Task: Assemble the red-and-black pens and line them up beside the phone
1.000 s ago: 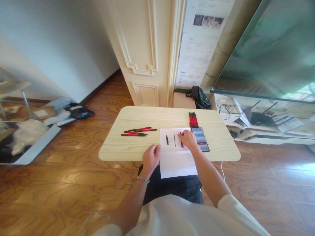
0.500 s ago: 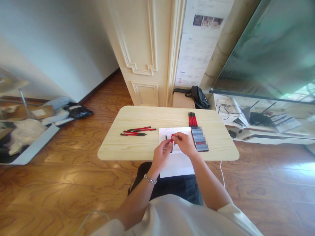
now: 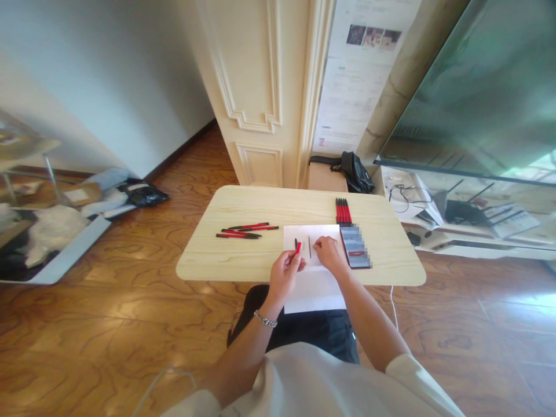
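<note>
My left hand (image 3: 286,270) is closed on a red pen barrel (image 3: 297,249), held tilted over the white sheet of paper (image 3: 315,289). My right hand (image 3: 328,255) rests on the paper just to the right, fingers curled near a thin black refill (image 3: 309,247). A small black pen piece (image 3: 296,243) lies on the paper beside the barrel. Whether the right fingers pinch anything is hidden.
Three red-and-black pens (image 3: 245,230) lie left on the pale wooden table (image 3: 234,263). A row of red pens (image 3: 342,211) and a dark box (image 3: 356,248) sit right of the paper. A black bag (image 3: 353,171) is beyond the table, clutter on the floor at left.
The red barrel passed from my right hand to my left. My left hand moved from the paper's left edge up over the sheet; my right hand drew back to the right.
</note>
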Motion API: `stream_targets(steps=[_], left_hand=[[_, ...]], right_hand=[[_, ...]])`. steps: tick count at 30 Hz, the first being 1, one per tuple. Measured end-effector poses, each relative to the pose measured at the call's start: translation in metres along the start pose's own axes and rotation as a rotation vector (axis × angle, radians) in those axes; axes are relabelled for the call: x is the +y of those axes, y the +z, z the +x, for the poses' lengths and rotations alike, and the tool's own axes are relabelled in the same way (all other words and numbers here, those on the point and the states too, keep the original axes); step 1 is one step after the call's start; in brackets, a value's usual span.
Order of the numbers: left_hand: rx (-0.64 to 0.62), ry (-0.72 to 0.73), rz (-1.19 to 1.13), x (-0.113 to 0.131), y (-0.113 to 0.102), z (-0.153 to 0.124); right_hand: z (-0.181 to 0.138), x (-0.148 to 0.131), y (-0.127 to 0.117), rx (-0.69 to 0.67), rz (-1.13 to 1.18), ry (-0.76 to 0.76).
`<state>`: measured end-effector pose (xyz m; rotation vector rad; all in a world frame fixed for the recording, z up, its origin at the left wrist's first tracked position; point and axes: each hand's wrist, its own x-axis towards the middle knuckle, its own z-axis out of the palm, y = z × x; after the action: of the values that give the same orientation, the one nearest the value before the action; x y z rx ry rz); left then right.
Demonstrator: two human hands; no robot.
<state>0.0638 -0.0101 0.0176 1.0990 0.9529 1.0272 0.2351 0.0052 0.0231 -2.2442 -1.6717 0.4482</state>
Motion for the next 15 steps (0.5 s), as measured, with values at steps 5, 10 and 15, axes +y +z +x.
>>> stream_targets(steps=[5, 10, 15], left_hand=[[-0.008, 0.008, -0.004, -0.001, 0.001, -0.002], [-0.02, 0.008, -0.017, -0.002, 0.001, -0.002], [-0.021, -0.009, -0.011, -0.002, 0.001, -0.003]], right_hand=[[-0.006, -0.01, -0.004, -0.024, -0.14, -0.014], [-0.016, -0.017, -0.004, -0.023, -0.256, -0.062], [-0.016, -0.011, -0.004, 0.015, -0.121, -0.068]])
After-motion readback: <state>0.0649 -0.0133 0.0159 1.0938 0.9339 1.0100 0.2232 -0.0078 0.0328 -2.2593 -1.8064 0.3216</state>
